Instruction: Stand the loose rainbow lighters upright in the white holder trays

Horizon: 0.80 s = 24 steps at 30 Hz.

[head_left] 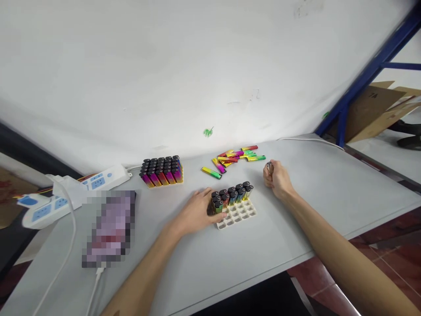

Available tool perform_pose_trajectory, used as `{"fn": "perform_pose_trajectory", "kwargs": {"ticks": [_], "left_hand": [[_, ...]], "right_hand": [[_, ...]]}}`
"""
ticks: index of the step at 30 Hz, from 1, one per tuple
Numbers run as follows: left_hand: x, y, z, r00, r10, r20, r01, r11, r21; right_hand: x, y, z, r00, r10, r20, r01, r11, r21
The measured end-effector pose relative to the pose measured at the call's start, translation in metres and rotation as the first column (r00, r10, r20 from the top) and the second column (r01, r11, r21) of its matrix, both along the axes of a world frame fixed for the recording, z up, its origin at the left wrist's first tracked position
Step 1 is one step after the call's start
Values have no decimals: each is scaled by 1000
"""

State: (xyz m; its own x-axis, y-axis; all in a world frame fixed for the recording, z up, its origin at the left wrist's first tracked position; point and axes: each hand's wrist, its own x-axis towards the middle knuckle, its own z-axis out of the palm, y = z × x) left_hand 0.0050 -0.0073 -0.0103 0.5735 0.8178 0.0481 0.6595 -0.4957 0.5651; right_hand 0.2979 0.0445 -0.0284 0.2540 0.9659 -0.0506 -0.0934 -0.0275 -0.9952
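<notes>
A cream tray (237, 217) with rows of holes stands on the grey table, and several upright lighters (233, 195) with black tops fill its rear rows and left side. My left hand (197, 210) grips the tray's left end, thumb along the front left corner and fingers around the lighters at the side. To the right of the tray, my right hand (278, 177) is closed around a lighter (269, 165); only a small dark and metallic end shows, the rest hidden by the fingers. Behind the tray lies a loose pile of shiny multicoloured lighter sleeves (230, 158).
A full block of upright lighters (162, 172) stands at the back left. Nearer me are a pixelated phone-like object (113, 228) with a white cable (97, 278) and a white power strip (101, 182). A white wall borders the back; cardboard boxes (375, 109) sit beyond a blue frame (344, 118).
</notes>
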Motion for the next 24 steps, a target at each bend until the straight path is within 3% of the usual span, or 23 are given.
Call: {"fn": "perform_pose_trajectory", "kwargs": {"ticks": [24], "left_hand": [[0, 0, 0, 1000, -12, -6, 12, 1000, 9]], "right_hand": [[-4, -3, 4, 999, 5, 45, -3, 999, -43]]}}
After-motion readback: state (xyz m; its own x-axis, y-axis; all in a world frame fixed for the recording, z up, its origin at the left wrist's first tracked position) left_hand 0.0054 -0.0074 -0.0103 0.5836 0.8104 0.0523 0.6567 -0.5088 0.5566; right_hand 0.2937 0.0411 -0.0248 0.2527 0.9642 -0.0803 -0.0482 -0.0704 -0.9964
